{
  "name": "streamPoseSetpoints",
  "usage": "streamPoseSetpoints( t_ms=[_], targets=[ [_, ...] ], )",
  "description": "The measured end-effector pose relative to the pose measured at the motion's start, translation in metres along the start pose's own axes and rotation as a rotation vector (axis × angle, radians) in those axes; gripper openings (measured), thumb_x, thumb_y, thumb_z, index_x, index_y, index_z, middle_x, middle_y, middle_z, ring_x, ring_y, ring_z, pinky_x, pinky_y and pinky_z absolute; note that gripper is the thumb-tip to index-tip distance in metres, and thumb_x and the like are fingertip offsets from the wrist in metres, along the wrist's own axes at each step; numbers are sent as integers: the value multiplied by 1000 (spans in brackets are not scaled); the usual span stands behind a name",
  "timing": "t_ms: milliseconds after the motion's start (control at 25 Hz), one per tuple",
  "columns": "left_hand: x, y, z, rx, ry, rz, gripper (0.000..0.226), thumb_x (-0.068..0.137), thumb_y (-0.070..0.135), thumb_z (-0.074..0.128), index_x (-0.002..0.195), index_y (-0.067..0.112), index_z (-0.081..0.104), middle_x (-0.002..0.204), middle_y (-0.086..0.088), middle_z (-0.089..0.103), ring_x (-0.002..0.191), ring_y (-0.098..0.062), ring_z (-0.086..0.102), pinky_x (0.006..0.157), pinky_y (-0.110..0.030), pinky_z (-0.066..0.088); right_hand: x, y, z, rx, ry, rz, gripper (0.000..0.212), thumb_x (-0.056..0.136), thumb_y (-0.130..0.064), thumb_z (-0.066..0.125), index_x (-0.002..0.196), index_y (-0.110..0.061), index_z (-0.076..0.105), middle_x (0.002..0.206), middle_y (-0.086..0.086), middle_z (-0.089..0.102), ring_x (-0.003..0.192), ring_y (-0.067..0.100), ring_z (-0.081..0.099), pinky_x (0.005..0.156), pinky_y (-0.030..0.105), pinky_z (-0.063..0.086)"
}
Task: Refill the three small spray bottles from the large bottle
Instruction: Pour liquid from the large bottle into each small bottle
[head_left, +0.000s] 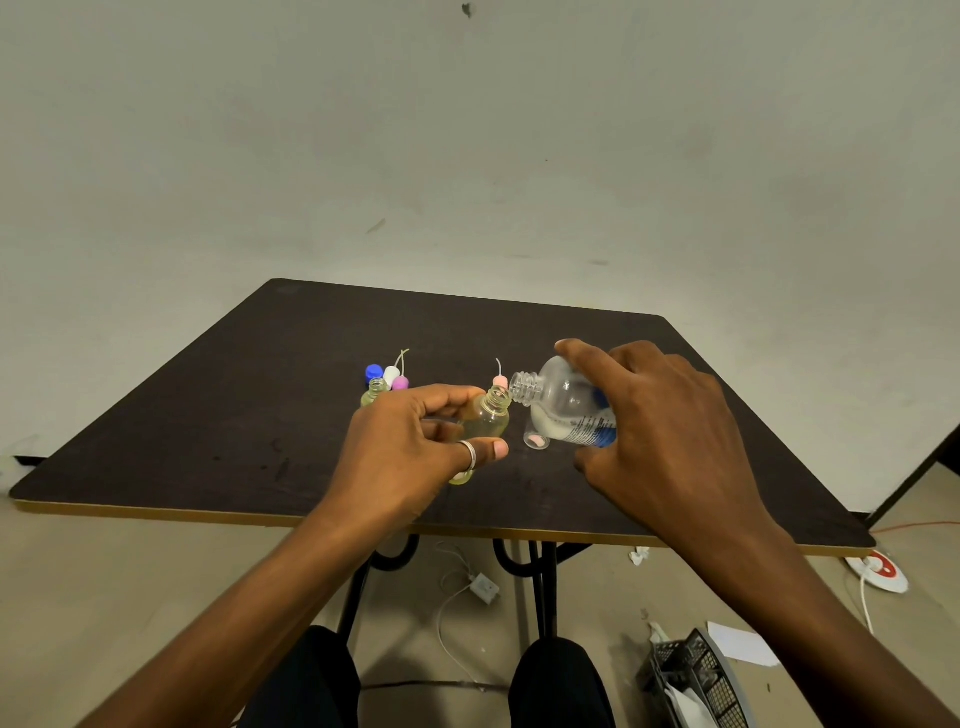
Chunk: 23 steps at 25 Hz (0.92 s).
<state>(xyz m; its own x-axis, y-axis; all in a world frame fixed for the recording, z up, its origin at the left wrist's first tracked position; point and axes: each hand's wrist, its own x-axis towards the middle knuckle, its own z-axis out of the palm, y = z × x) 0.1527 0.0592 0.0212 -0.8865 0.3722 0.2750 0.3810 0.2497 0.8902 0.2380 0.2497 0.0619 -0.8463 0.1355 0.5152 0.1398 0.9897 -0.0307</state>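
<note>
Large bottle (563, 402): clear, blue-printed label, held above the surface (234, 415) at centre, tipped close to level. Its open threaded neck points to 9 o'clock. White liquid lies pooled along its lower side, short of the neck.

Right hand (670, 431): wrapped over the large bottle from above, forefinger stretched along the top, thumb underneath. Firm grip.

Small bottle (488, 415): clear, holding pale yellow liquid, uncapped, leaning with its mouth up toward 1 o'clock. The rim sits right at the large bottle's neck; whether the two touch cannot be told.

Left hand (415, 447): fingers curled round the small bottle's far side, thumb pressed on the near side. A silver ring (469, 454) shows on the thumb.

Clear vial (535, 440): stands on the surface just under the large bottle, pinkish at its base, partly hidden.

Pink sprayer top (500, 379): dip tube pointing up, just behind the two bottle mouths at 12 o'clock.

Cluster at 10 o'clock from the left hand: an open greenish bottle (375, 392), with a blue cap (373, 372), a white sprayer top (391, 375) and a purple sprayer top (400, 383) close behind it.

Floor beneath: a white charger (485, 587) with its cable, and a dark mesh basket (696, 675) at 5 o'clock.
</note>
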Motion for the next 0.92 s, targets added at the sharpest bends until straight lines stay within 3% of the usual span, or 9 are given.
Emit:
streamPoseSetpoints(
  t_ms=[920],
  targets=[
    [-1, 0, 1, -9, -20, -15, 50, 69, 29, 87, 116, 32, 71, 97, 15, 75, 88, 5, 69, 68, -5, 51, 0, 2, 2, -21, 9, -19, 88, 63, -32, 85, 140, -34, 41, 121, 6, 59, 109, 30, 55, 92, 49, 48]
  ],
)
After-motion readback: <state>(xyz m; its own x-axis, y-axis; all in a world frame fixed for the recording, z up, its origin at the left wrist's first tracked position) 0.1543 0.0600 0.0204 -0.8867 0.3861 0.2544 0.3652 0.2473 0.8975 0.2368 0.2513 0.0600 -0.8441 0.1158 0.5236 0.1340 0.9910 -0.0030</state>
